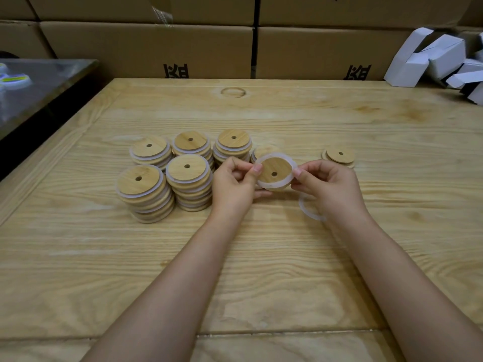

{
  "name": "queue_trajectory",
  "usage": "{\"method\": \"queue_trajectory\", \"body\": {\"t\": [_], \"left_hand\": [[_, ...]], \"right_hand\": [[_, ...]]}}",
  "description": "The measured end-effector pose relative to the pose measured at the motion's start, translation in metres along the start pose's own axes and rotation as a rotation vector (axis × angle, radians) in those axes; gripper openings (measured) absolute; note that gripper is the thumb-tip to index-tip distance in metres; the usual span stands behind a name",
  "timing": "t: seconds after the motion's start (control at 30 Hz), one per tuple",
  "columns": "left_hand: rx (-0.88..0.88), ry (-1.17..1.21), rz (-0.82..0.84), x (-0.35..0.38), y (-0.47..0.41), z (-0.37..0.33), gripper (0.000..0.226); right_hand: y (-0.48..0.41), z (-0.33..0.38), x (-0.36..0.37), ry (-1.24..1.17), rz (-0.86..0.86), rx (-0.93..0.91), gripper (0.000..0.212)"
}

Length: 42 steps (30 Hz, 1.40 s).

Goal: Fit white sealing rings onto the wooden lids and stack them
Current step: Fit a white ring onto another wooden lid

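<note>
Both hands are raised just above the surface (261,270), right of the middle. The left hand (235,184) grips a wooden lid (275,169) by its left edge, with the thumb on top and the fingers (261,195) curled beneath. The right hand (329,186) pinches the white sealing ring (271,184) at the lid's right edge. The ring loops loosely round the lid and looks only partly seated.

If either pinch loosens while the ring is stretched, it could spring off or settle crooked. A spare ring (304,209) lies on the surface, part of it covered by the right hand, and a dropped hand could drag it. Just left of the hands stand five stacks of ringed lids. The near-left stack (142,189) leans, so a knock from the left hand when adding a lid might topple it.

The lid's underside and any groove are hidden, so I cannot tell how far on the ring is. Most of the right hand's fingers are tucked behind the lid. A low stack (264,150) just beyond the held lid is mostly covered. Farther right, well apart, a loose lid pile (339,155) may be one lid or two. At the far edge, the print on the cardboard boxes (146,48) is cut off. The items on the dark tray (52,82) at far left are blurred.
</note>
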<state>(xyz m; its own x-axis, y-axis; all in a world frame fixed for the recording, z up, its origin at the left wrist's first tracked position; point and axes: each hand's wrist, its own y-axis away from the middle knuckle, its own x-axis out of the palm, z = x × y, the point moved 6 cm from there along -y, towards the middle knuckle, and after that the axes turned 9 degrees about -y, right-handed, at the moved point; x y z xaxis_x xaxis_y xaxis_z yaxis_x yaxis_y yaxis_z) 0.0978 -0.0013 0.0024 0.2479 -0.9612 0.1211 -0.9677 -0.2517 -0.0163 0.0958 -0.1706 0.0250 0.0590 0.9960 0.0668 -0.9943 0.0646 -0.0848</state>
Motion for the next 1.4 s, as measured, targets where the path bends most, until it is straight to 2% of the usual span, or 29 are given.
{"method": "queue_trajectory", "body": {"t": [0.13, 0.4, 0.57, 0.67, 0.73, 0.8, 0.9, 1.07, 1.4], "left_hand": [[-0.012, 0.069, -0.008, -0.001, 0.001, -0.001, 0.017], [-0.018, 0.101, 0.027, 0.0, 0.002, -0.003, 0.016], [0.007, 0.067, 0.166, 0.008, 0.005, -0.005, 0.01], [-0.004, 0.019, 0.282, 0.016, 0.009, -0.005, 0.027], [-0.025, -0.018, 0.352, 0.021, 0.012, -0.005, 0.032], [-0.017, -0.077, 0.389, 0.024, 0.014, -0.005, 0.028], [0.007, -0.127, 0.365, 0.024, 0.015, -0.006, 0.018], [0.049, -0.133, 0.285, 0.019, 0.011, -0.008, 0.01], [0.093, -0.043, 0.216, 0.018, 0.011, -0.012, 0.016]], "right_hand": [[-0.001, 0.0, 0.001, -0.112, 0.024, 0.059, 0.007], [-0.002, 0.003, 0.004, -0.101, 0.089, 0.049, 0.009], [-0.001, 0.001, 0.0, -0.1, -0.027, 0.001, 0.014], [-0.002, 0.005, -0.005, -0.046, -0.095, -0.057, 0.016], [-0.001, 0.008, -0.003, 0.001, -0.085, -0.098, 0.015], [0.001, 0.011, 0.003, 0.034, -0.034, -0.151, 0.016], [0.004, 0.015, 0.01, 0.15, 0.033, -0.231, 0.019], [0.004, 0.017, 0.009, 0.229, 0.029, -0.3, 0.016], [0.0, 0.015, 0.003, 0.171, -0.005, -0.193, 0.011]]}}
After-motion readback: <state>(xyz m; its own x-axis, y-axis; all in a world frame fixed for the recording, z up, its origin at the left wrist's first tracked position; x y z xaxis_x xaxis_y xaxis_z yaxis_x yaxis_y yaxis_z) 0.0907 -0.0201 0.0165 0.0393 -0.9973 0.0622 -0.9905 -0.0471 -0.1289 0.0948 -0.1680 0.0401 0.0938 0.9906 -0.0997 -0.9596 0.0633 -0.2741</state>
